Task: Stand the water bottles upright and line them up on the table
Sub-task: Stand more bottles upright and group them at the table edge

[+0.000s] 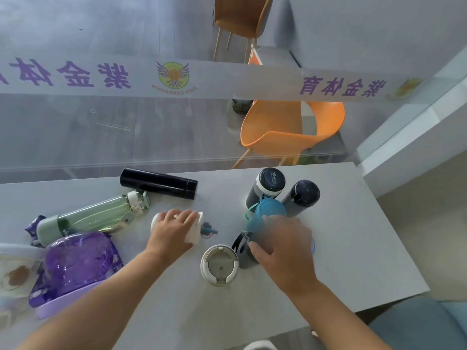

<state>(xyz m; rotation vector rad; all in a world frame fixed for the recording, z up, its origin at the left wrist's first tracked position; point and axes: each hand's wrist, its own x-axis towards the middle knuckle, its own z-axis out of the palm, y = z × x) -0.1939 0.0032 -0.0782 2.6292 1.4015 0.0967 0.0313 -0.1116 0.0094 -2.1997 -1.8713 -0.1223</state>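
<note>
White-lidded cup (219, 265) stood lower centre, blurred right hand (283, 246) curled round blue-lidded bottle (267, 210) centre right, left hand (174, 231) grasped white bottle (195, 234) lying mid-frame, green bottle (93, 218) and black flask (159, 183) lay left, grey bottle (266, 185) and navy bottle (302, 195) upright behind

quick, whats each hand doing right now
left hand: grips the white bottle lying on its side
right hand: blurred, seems curled round the blue bottle
</note>
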